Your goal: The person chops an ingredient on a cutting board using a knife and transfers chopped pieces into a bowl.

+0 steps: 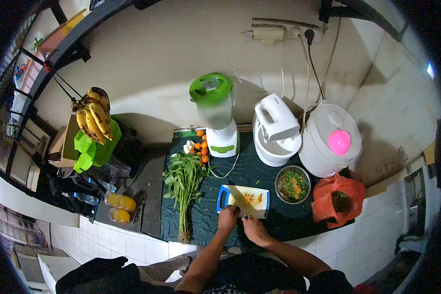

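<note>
A white cutting board (257,191) with a blue edge lies on the dark green table cover, with small chopped orange bits (250,199) near its middle. My right hand (255,231) is closed around the handle of a knife (241,211), its blade angled up and left over the board's near edge. Beside the blade, at the board's near left corner, is my left hand (228,219). Its fingers are curled, and what they grip is hidden. Right of the board stands a metal bowl (278,188) of chopped greens and orange bits.
Leafy green stalks (184,188) and several orange tomatoes (204,151) lie at the left. Behind are a blender (222,142), a white stand mixer (277,117) and a rice cooker (319,154). A red plastic bag (323,198) stands right; yellow jars (120,215) are far left.
</note>
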A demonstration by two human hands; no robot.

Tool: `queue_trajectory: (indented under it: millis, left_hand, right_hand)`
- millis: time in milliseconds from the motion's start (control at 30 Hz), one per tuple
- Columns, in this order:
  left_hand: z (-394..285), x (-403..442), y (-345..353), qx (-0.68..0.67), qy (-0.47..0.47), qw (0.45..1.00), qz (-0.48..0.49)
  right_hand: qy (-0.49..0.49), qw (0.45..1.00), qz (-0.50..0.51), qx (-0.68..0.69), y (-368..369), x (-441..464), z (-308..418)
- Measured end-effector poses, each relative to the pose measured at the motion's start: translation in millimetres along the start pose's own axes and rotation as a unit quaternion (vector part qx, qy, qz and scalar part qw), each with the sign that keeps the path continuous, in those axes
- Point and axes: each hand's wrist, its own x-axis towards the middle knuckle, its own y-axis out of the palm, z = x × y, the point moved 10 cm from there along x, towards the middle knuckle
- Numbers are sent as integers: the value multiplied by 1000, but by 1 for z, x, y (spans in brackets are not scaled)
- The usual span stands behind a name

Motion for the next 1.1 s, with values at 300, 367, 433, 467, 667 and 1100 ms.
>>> queue_trajectory:
  millis: [300,367,433,467,667,1100]
  left_hand:
    - [-17,-4,-13,-19,-5,1000,-18]
    - [-20,-7,-15,-22,4,1000,-20]
    - [-22,-7,-15,-27,23,999,-29]
    - [-23,-8,-17,-33,40,998,-36]
    - [-29,-11,-12,18,46,999,-18]
    - [-19,-11,-9,21,29,999,-23]
  right_hand:
    - [25,998,-41,-34,21,13,-15]
    - [42,997,-55,-30,24,19,-21]
    - [32,997,-58,-25,18,27,-19]
    - [32,997,-59,-25,16,28,-18]
    - [34,998,-44,14,13,12,-21]
    - [59,998,18,-23,15,-2,-16]
